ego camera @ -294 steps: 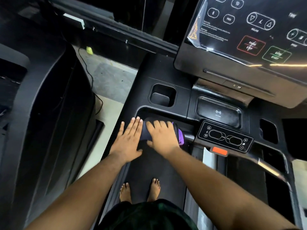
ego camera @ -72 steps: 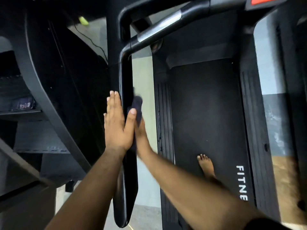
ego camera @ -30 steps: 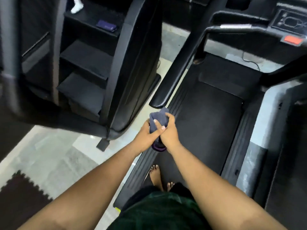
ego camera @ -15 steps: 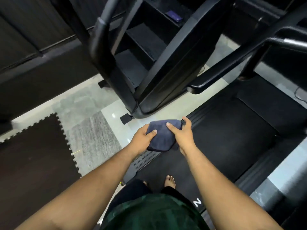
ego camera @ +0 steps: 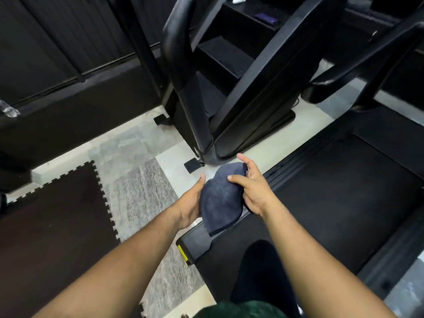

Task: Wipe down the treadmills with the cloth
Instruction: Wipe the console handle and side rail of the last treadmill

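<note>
The dark blue cloth [ego camera: 221,198] hangs between both hands, long axis running away from the person: left hand [ego camera: 191,203] cups its near-left edge, right hand [ego camera: 251,187] pinches its far side (thumb on top). The neighbouring treadmill's upright [ego camera: 185,88] stands ahead-left, just beyond the cloth.

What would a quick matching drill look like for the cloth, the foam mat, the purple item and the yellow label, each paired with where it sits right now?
Things:
1. dark blue cloth
2. interlocking foam mat
3. purple item
4. yellow label

Places:
A. on a black shelf at the top of the view
B. on the treadmill deck's rear corner
C. held between the left hand and right hand
D. on the floor, lower left

Pairs: 1-C, 2-D, 3-A, 4-B
</note>
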A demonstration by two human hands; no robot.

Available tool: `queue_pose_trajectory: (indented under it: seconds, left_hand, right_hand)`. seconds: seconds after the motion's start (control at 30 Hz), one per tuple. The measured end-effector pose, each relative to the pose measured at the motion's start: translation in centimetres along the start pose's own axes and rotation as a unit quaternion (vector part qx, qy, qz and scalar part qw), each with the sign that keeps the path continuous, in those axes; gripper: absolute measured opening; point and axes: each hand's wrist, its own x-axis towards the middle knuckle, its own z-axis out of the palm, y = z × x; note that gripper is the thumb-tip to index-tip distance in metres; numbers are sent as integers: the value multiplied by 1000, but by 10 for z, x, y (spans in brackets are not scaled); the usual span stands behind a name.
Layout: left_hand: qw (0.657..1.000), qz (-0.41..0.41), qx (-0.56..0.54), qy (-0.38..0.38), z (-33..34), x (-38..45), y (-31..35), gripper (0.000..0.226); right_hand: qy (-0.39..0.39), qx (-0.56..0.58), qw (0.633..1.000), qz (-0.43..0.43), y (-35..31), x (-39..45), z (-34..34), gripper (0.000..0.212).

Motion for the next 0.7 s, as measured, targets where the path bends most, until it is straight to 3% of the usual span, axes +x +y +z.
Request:
queue_pose_trajectory:
  seconds: [0.1, 0.23, 0.33, 0.43, 0.7]
  left_hand:
    - [998, 59, -32, 1, -44, 25, -38, 56]
    - [989, 137, -55, -21, -113, 37, -89, 44]
    - [989, 138, -43, -38, -159, 0, -124, 45]
    - [985, 172, 4, -21, -187, -48, -118, 29]
    - [963, 237, 104, -80, -187, -111, -102, 12]
  right_hand:
    - [-21, -24, 997, -71, 58, 4, 23, 75]
    - [29, -27, 985, -169, 150, -17, 58, 78]
    - [28, -83, 978, -190, 199, -59, 100, 80]
    - [34, -134, 966, -218, 204, -102, 144, 79]
    - [176, 50, 965, -186, 242, -164, 158, 59]
